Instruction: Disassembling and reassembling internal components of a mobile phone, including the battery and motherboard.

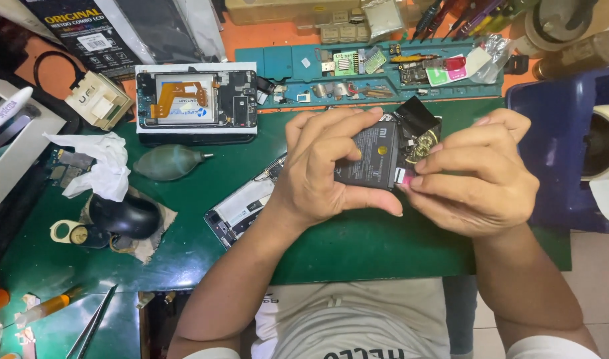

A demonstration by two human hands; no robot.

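Note:
Both my hands hold a flat black phone battery (374, 158) above the green work mat (357, 246). My left hand (321, 169) wraps its left side, thumb underneath. My right hand (477, 176) pinches the battery's right edge, where a black film with a coil (420, 133) sticks up. Under my left hand lies an opened phone frame (241, 207), partly hidden. Another opened phone (197, 100), with an orange flex cable and a silver battery, lies at the mat's far left.
A teal parts tray (284, 63) with small boards and screws runs along the back. On the left sit a grey air blower (168, 161), crumpled tissue (101, 163), a black mouse-shaped object (125, 216) and tweezers (92, 326). A blue stool (560, 153) stands at the right.

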